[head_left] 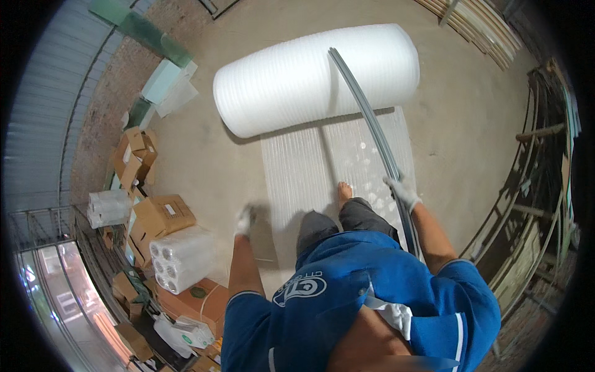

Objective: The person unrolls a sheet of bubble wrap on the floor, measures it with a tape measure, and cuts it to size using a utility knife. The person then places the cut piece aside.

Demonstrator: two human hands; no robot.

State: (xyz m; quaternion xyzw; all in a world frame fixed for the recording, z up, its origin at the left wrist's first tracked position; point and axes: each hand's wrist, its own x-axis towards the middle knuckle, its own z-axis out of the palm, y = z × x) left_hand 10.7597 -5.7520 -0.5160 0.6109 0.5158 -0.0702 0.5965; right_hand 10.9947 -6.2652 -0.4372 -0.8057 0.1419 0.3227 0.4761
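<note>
1 wht roll (294, 84) under gry strip (370, 116)

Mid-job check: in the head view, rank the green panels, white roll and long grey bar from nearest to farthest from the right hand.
From the right hand:
1. Long grey bar: in its grip.
2. White roll: ahead, toward the left.
3. Green panels: upper left, by the wall.

Place: we are in a workshop or storeroom.
Shell: we see brick (96, 118), corrugated metal (43, 118) and a plain floor (465, 149).
Left: we have cardboard boxes (164, 217), wrapped rolls (183, 263) and glassy sheets (142, 31).
Right: we see long stacked strips (478, 31).
Middle: we have a white foam roll (285, 84) and grey profiles (371, 118).
</note>
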